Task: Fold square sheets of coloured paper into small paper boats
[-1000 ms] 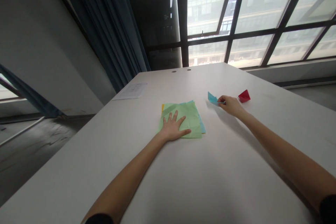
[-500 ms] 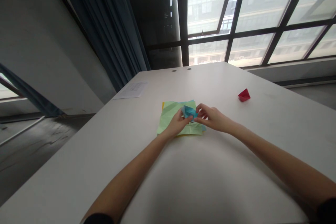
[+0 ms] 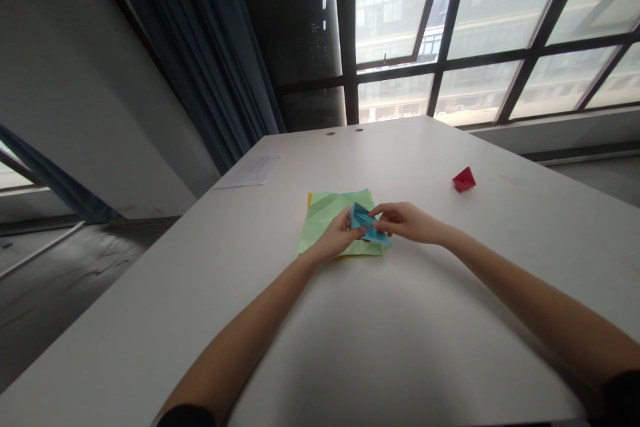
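Between my two hands is a folded piece of blue origami paper [image 3: 365,220], partly opened out, with a peak at its upper left. My left hand [image 3: 336,236] grips its left side, the thumb lying over the lower edge. From the right, my right hand [image 3: 403,221] pinches the paper's upper right part between thumb and forefinger. Below the hands lies a stack of creased paper sheets [image 3: 320,217], pale green on top, with yellow and blue edges peeking out. My hands and the blue paper cover part of that stack.
On the white table [image 3: 300,333], a small red folded paper [image 3: 464,179] sits to the right. A printed white sheet [image 3: 250,171] lies at the far left edge. Beyond the table are a blue curtain [image 3: 200,47] and large windows [image 3: 395,7].
The blue paper has spread wider, its lower right part now reaching further out. My right hand has shifted slightly, with its fingers lying over the paper's upper right.
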A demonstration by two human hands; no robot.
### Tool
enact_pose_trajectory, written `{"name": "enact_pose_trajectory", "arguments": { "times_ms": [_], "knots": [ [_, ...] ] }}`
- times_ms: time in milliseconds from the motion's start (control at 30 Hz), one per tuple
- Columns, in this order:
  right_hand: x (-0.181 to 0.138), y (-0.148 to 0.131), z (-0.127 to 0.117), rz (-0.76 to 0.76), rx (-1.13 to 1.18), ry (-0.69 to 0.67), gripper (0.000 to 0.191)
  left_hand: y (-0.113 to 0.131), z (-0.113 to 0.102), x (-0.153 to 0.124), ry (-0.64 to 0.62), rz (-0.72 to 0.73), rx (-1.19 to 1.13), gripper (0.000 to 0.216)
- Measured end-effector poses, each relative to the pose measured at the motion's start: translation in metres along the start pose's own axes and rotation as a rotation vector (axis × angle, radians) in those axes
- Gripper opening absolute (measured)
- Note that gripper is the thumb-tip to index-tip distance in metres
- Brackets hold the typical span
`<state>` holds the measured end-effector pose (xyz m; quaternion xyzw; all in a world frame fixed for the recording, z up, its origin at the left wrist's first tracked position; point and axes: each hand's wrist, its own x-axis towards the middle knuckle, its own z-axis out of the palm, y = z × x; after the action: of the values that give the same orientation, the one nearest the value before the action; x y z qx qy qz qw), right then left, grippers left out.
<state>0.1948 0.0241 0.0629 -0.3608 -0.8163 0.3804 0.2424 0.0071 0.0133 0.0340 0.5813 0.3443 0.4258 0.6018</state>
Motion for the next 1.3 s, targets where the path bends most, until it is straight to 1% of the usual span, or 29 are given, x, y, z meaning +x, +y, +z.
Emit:
{"name": "enact_pose_trajectory", "arguments": {
  "times_ms": [167,333,433,567,767,867,967,1033,1100,1200,1300],
  "knots": [
    [0.001,0.004,-0.003,0.03,0.12,-0.047,0.04,0.001,-0.001,-0.002,-0.023,-0.002,0.033,0.041],
    [0.002,0.004,-0.003,0.042,0.157,-0.071,0.037,0.0,-0.003,-0.003,-0.041,0.031,0.111,0.037],
    [0.002,0.003,-0.002,0.027,0.145,-0.014,0.032,-0.001,-0.002,-0.003,-0.023,0.019,0.109,0.035],
    [0.003,0.003,-0.002,0.023,0.163,0.077,0.025,-0.001,-0.002,-0.002,0.016,-0.09,0.112,0.036],
    [0.005,0.005,-0.009,0.104,0.235,0.203,0.014,-0.002,-0.005,0.0,0.154,-0.143,0.241,0.033],
    [0.006,0.005,-0.015,0.169,0.257,0.298,0.011,-0.003,-0.008,0.001,0.19,-0.177,0.191,0.028],
    [0.007,0.009,-0.019,0.231,0.21,0.36,0.011,-0.001,-0.009,-0.001,0.185,-0.199,0.05,0.019],
    [0.007,0.013,-0.021,0.264,0.16,0.353,0.012,0.0,-0.01,-0.002,0.165,-0.19,-0.036,0.016],
    [0.008,0.018,-0.021,0.278,0.104,0.309,0.014,0.001,-0.009,-0.002,0.158,-0.182,-0.043,0.015],
    [0.008,0.02,-0.021,0.266,0.014,0.209,0.016,0.0,-0.01,0.0,0.202,-0.166,0.132,0.019],
    [0.006,0.015,-0.019,0.241,-0.061,0.159,0.022,-0.004,-0.012,0.001,0.211,-0.074,0.373,0.024]
  ]
}}
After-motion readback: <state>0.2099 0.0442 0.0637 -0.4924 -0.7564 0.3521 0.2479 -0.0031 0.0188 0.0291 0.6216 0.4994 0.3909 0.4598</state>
